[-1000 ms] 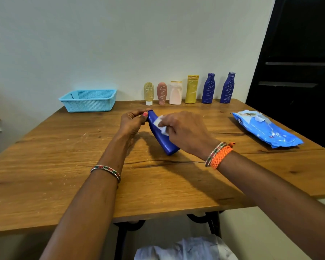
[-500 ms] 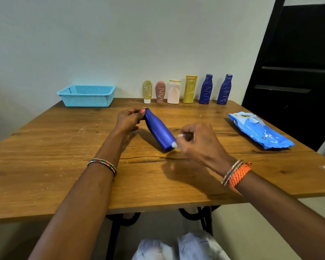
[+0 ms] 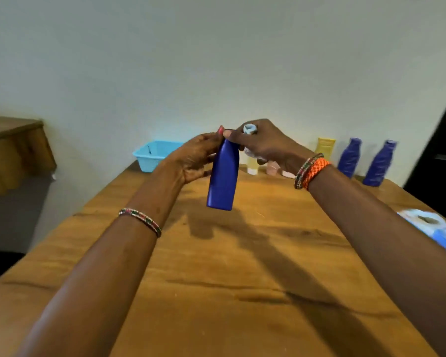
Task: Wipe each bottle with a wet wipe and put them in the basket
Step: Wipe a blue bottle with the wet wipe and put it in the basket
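Note:
A dark blue bottle [image 3: 223,176] hangs upright above the wooden table [image 3: 216,279]. My left hand [image 3: 193,158] grips it near the neck. My right hand [image 3: 265,145] meets it at the top from the other side and holds a crumpled white wet wipe [image 3: 250,128], which sticks out above and below the fingers. The light blue basket [image 3: 152,154] stands at the table's far left by the wall. A yellow bottle [image 3: 325,148] and two dark blue bottles [image 3: 349,157] [image 3: 380,163] stand along the wall; several paler bottles are mostly hidden behind my right hand.
The blue wet wipe pack [image 3: 438,233] lies at the table's right edge. A wooden piece of furniture [image 3: 13,148] stands to the left of the table. A dark door [image 3: 440,150] is at the far right.
The blue bottle rose off the table from a slant to upright in the air. My right hand moved with the wipe from the bottle's base up to its top. The camera tilted upward.

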